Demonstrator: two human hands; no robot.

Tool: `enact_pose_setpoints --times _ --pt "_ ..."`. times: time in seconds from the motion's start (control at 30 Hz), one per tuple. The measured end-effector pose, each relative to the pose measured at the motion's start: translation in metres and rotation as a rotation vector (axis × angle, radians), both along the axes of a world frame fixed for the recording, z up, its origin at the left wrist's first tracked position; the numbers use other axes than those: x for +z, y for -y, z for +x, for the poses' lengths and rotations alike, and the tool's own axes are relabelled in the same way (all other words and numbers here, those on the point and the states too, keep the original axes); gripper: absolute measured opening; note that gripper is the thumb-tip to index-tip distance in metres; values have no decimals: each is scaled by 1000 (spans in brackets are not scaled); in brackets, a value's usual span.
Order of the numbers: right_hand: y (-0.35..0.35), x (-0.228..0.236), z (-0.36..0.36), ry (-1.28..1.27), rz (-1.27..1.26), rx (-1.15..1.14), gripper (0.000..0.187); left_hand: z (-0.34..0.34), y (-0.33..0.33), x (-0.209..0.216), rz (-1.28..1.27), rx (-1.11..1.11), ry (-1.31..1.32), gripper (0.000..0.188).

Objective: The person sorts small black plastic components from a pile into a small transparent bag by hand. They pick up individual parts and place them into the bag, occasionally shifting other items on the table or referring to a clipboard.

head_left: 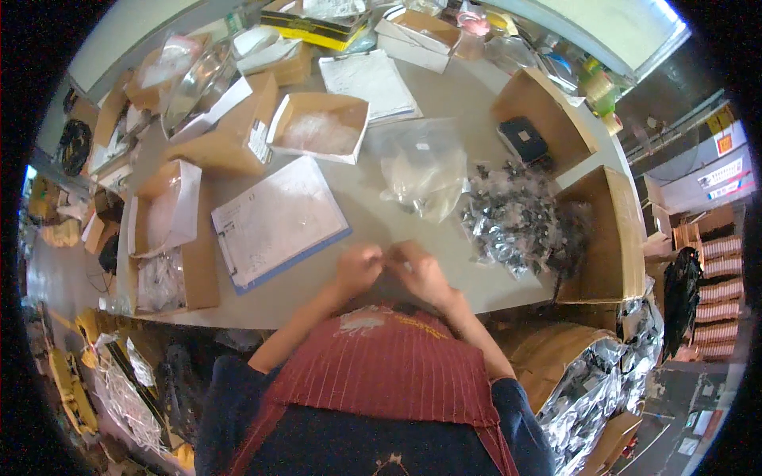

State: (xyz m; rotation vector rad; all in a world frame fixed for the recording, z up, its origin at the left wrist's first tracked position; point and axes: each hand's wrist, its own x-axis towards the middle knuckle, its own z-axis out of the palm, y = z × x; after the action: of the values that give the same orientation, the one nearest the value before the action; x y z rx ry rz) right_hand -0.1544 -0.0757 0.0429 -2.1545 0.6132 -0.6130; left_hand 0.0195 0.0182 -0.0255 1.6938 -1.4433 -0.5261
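My left hand and my right hand meet over the front edge of the grey table, fingertips close together. Both are closed in a pinch; whatever is between the fingers is too small or blurred to name. Left of them lies a clipboard with a blue edge and white paper. Ahead sits a clear plastic bag lying flat. To the right a heap of small black parts in clear little bags spreads beside an open cardboard box tipped toward it.
A shallow box of clear small bags stands beyond the clipboard, near another paper stack. More open boxes line the left. At the far right, a carton stands by a black object. A carton with silvery wrapping sits below the table.
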Motion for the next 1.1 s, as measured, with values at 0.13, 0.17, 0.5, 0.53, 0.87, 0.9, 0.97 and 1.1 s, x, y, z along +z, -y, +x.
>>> enact_pose_setpoints --times 0.13,0.17,0.5,0.53,0.87,0.9,0.97,1.1 --pt "9 -4 -7 -3 31 64 18 -1 0 5 -24 -25 -151 20" --pt "10 1 -9 -22 63 91 18 3 0 6 -39 -59 -103 22" --pt "21 6 -19 33 277 165 17 7 9 47 -34 -138 -162 17" --pt "25 6 -22 33 276 172 17 6 13 53 -35 -131 -161 17" --pt "103 38 -72 354 507 -622 20 74 113 15 253 101 -524 30" --pt "110 44 -69 422 507 -630 22 80 124 9 237 187 -529 31" --pt "129 49 -56 494 504 -651 25 90 151 0 221 184 -660 33" --pt "200 15 -1 287 458 -567 58 102 207 -12 219 237 -960 32"
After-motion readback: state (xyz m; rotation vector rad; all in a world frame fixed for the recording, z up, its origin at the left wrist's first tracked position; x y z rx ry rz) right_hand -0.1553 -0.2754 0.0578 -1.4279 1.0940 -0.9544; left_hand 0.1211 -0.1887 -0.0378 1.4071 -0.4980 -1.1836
